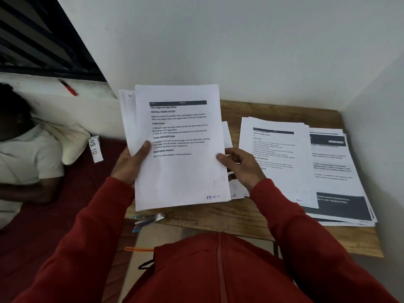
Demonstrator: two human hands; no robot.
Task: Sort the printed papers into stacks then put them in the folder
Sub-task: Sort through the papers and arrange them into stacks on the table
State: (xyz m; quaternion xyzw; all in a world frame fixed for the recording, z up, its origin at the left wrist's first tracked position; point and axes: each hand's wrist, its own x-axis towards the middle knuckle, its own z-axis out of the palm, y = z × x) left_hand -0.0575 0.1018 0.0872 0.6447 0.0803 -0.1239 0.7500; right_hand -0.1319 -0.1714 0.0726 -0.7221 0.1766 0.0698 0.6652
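Printed papers [179, 147] headed "Place Eggs into Egg Holder" stand upright, text toward us, above the wooden table [218, 217]; our left hand [129, 165] and right hand [242, 167] pinch their side edges

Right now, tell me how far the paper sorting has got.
Done: two stacks lie on the table, one white, one with dark banners. In hand: the left hand and right hand hold more sheets. Left: sorting those, then filing; no folder is visible.
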